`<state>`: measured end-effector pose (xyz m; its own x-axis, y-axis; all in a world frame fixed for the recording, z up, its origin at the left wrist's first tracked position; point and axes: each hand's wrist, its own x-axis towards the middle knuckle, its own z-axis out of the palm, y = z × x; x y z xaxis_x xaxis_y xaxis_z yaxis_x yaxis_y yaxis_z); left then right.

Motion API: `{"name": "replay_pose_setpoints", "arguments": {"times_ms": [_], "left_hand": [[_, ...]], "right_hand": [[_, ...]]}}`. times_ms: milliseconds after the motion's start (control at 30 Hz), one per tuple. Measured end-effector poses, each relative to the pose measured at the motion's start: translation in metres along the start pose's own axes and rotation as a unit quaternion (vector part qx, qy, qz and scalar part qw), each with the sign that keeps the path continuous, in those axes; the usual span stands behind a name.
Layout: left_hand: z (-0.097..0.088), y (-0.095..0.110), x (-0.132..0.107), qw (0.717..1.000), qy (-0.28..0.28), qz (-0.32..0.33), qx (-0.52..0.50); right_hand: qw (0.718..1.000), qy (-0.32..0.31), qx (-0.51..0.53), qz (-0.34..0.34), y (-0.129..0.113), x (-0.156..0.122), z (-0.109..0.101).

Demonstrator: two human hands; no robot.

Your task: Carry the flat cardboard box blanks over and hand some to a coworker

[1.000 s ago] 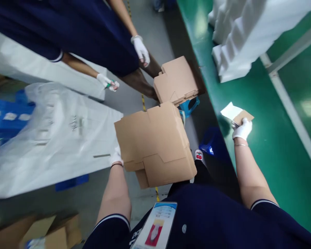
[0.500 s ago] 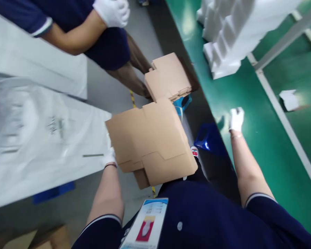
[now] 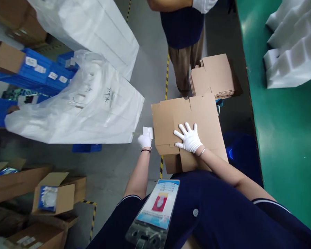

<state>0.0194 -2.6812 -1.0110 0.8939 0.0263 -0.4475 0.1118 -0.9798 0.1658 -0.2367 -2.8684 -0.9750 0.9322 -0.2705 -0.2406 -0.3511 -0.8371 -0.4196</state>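
A stack of flat brown cardboard box blanks (image 3: 197, 114) lies in front of me over my lap. My right hand (image 3: 188, 138), in a white glove, rests flat on top of the stack with its fingers spread. My left hand (image 3: 144, 140), also gloved, is at the stack's left edge with fingers closed on a small white piece (image 3: 148, 132). A second stack of cardboard blanks (image 3: 214, 76) lies just beyond the first, on a blue stool.
A co-worker in dark blue stands ahead (image 3: 182, 31). Large white plastic bags (image 3: 93, 103) lie on the floor at left, with blue crates (image 3: 33, 69) and open cartons (image 3: 54, 195). A green table (image 3: 280, 121) with white foam blocks (image 3: 292, 62) runs along the right.
My right hand came off the green table and now lies flat on the cardboard stack. My view swung left and the co-worker moved farther away.
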Motion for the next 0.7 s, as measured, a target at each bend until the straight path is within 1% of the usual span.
{"name": "replay_pose_setpoints", "arguments": {"times_ms": [67, 133, 200, 267, 300, 333, 367, 400, 467, 500, 533, 567, 600, 633, 667, 700], "left_hand": [[-0.003, -0.006, 0.004, 1.000, -0.003, -0.008, -0.027], [-0.002, -0.010, 0.009, 0.997, -0.005, -0.041, -0.069], [0.004, -0.014, 0.015, 0.993, -0.009, -0.072, -0.098], [0.011, -0.016, 0.019, 0.991, -0.008, -0.083, -0.108], [0.015, -0.018, 0.020, 0.990, -0.008, -0.087, -0.111], [0.019, -0.020, 0.021, 0.990, -0.006, -0.092, -0.109], [0.022, -0.023, 0.022, 0.990, -0.006, -0.098, -0.105], [0.026, -0.027, 0.023, 0.989, -0.009, -0.106, -0.099], [0.036, -0.041, 0.022, 0.988, -0.021, -0.129, -0.079], [0.043, -0.050, 0.021, 0.987, -0.029, -0.143, -0.070], [0.051, -0.059, 0.019, 0.984, -0.038, -0.158, -0.066], [0.058, -0.068, 0.016, 0.982, -0.047, -0.174, -0.063], [0.065, -0.077, 0.012, 0.978, -0.055, -0.190, -0.063], [0.071, -0.083, 0.008, 0.975, -0.061, -0.205, -0.065], [0.074, -0.088, 0.003, 0.972, -0.065, -0.216, -0.068], [0.074, -0.090, -0.001, 0.971, -0.066, -0.220, -0.068]], "right_hand": [[1.000, 0.011, -0.008, 0.001, 0.001, -0.001, 0.000], [1.000, 0.012, -0.010, 0.002, -0.003, 0.000, 0.000], [1.000, 0.006, -0.013, -0.007, -0.009, 0.001, 0.001], [1.000, 0.006, -0.016, -0.022, -0.010, 0.001, -0.003], [1.000, 0.015, -0.011, -0.015, -0.007, -0.001, -0.007], [0.999, 0.032, -0.001, 0.010, 0.000, -0.005, -0.012], [0.997, 0.054, 0.014, 0.055, 0.010, -0.009, -0.018], [0.988, 0.082, 0.031, 0.124, 0.023, -0.015, -0.024], [0.954, 0.116, 0.062, 0.268, 0.059, -0.032, -0.031], [0.933, 0.122, 0.099, 0.323, 0.078, -0.043, -0.031], [0.910, 0.104, 0.181, 0.358, 0.097, -0.055, -0.029], [0.869, 0.085, 0.302, 0.382, 0.113, -0.069, -0.024], [0.802, 0.063, 0.442, 0.397, 0.126, -0.083, -0.018], [0.718, 0.027, 0.556, 0.419, 0.135, -0.096, -0.012], [0.647, 0.005, 0.625, 0.437, 0.140, -0.109, -0.005], [0.602, 0.007, 0.673, 0.430, 0.142, -0.120, 0.000]]}}
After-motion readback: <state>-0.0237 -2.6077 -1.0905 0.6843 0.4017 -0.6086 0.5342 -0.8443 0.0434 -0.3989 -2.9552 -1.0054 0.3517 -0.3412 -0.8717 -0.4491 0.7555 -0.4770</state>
